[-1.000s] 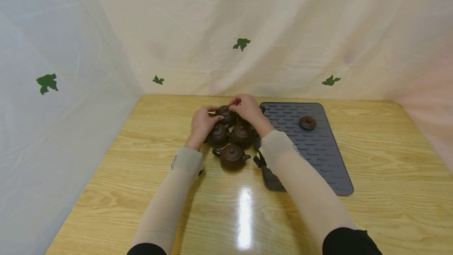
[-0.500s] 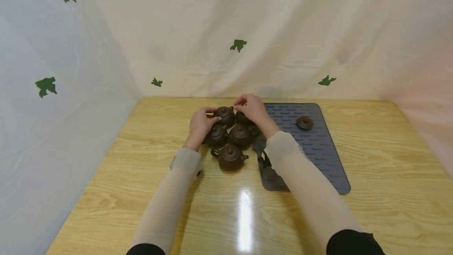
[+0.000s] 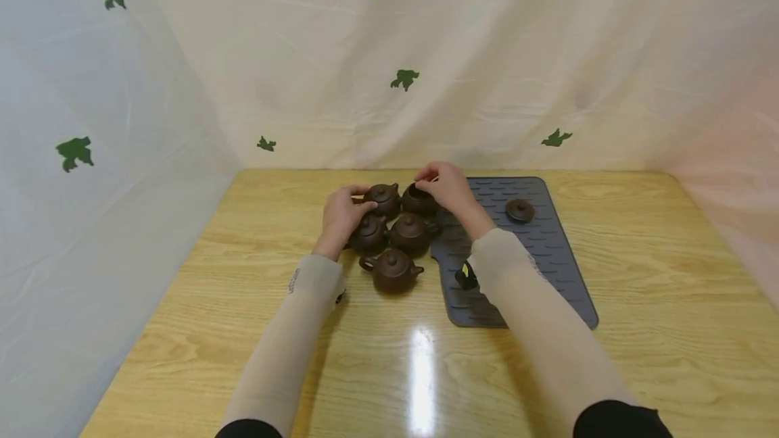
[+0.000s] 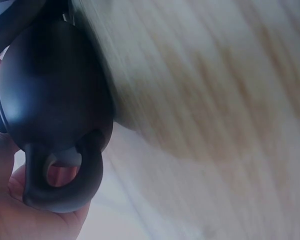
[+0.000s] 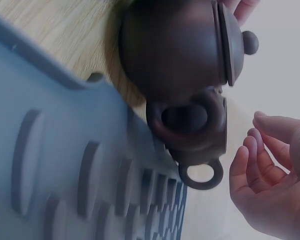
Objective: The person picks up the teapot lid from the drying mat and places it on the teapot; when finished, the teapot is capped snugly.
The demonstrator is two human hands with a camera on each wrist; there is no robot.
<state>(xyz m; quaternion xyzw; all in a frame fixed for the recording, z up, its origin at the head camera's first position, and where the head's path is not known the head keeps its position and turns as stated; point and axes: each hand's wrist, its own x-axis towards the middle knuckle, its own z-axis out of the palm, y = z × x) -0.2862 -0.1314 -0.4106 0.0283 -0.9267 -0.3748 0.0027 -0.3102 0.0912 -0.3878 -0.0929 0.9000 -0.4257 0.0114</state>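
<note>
Several dark brown teapots stand in a tight group. In the head view my left hand (image 3: 342,216) grips the back left teapot (image 3: 383,201), which has its lid on. My right hand (image 3: 450,188) hovers over the lidless back right teapot (image 3: 418,201). The right wrist view shows that hand (image 5: 277,170) with loosely bent fingers, holding nothing, apart from the teapots. Lidded teapots (image 3: 411,234), left teapot (image 3: 368,235) and front teapot (image 3: 394,272) complete the cluster. A close teapot (image 4: 55,90) partly covers my left hand (image 4: 30,210) in the left wrist view.
A grey ridged drying mat (image 3: 535,276) lies right of the teapots. On it rests a loose brown teapot lid (image 3: 520,211). A pale cloth (image 3: 316,100) hangs behind the wooden table (image 3: 201,303).
My right hand has moved right, away from the back left teapot, uncovering the lidless teapot. My left hand stays at the same teapot. The head view has shifted slightly.
</note>
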